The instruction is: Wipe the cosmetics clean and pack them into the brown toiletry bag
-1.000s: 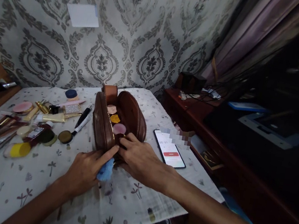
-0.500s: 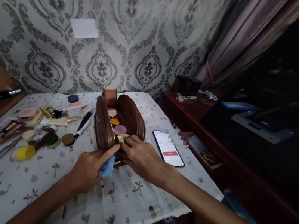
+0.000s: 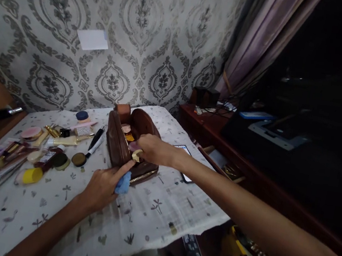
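Observation:
A brown zip bag [image 3: 117, 141] stands unzipped on the table, its mouth facing up. Inside it show a pale pink piece [image 3: 126, 128], an orange-yellow piece [image 3: 129, 137], a mauve round item [image 3: 134, 146] and a cream crumpled-looking piece [image 3: 137, 155]. My right hand [image 3: 154, 149] reaches in over the right side, fingers curled down by the mauve item; the fingertips are partly hidden. My left hand [image 3: 104, 184] is closed around a light-blue cloth [image 3: 122, 183], index finger stretched to the bag's front edge.
Cosmetics lie spread at left: tubes, brushes, a yellow-capped bottle [image 3: 32, 175], a round olive-brown pot [image 3: 79, 159] and a navy-lidded jar [image 3: 82, 116]. A phone [image 3: 186, 178] lies partly behind my right forearm. At right stands a dark red desk [image 3: 204, 122] with an open drawer.
My right hand has moved up and farther over the bag, away from its front edge, uncovering the front zipper. My left hand keeps the blue cloth. The view has shifted slightly.

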### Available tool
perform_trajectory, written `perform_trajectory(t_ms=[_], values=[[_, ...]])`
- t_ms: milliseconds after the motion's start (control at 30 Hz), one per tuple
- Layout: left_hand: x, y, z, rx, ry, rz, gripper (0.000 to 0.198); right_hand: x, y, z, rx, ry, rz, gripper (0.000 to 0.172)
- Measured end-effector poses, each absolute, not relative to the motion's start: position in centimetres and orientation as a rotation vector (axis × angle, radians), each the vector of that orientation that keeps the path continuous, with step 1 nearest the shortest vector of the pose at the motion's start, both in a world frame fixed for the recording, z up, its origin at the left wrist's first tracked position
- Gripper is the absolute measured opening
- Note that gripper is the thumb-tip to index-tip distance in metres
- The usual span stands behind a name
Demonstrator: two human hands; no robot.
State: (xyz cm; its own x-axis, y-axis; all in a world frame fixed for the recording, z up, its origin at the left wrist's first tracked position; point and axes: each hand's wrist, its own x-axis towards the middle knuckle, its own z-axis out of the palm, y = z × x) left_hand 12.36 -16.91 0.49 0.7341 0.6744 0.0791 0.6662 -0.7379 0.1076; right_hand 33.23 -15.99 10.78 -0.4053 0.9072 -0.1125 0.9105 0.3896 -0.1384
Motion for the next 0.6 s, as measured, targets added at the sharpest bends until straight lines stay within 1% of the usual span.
perform_trajectory(t_ms=[167, 267, 367, 600], values=[[12.4, -17.1, 1.0, 2.865, 1.131, 0.095, 0.086, 31.6, -14.5, 10.4, 1.532, 2.360, -0.309, 0.046], [12.4, -17.2, 1.2, 2.850, 1.139, 0.081, 0.085, 31.4, -14.5, 10.3, 1.516, 2.338, -0.301, 0.053], [12.3, -17.1, 1.0, 2.853, 1.121, 0.100, 0.084, 31.8, -14.4, 9.9, 1.502, 2.403, -0.263, 0.051], [12.2, -17.0, 0.6, 2.880, 1.092, 0.137, 0.086, 32.8, -13.5, 8.8, 1.447, 2.484, -0.263, 0.035]])
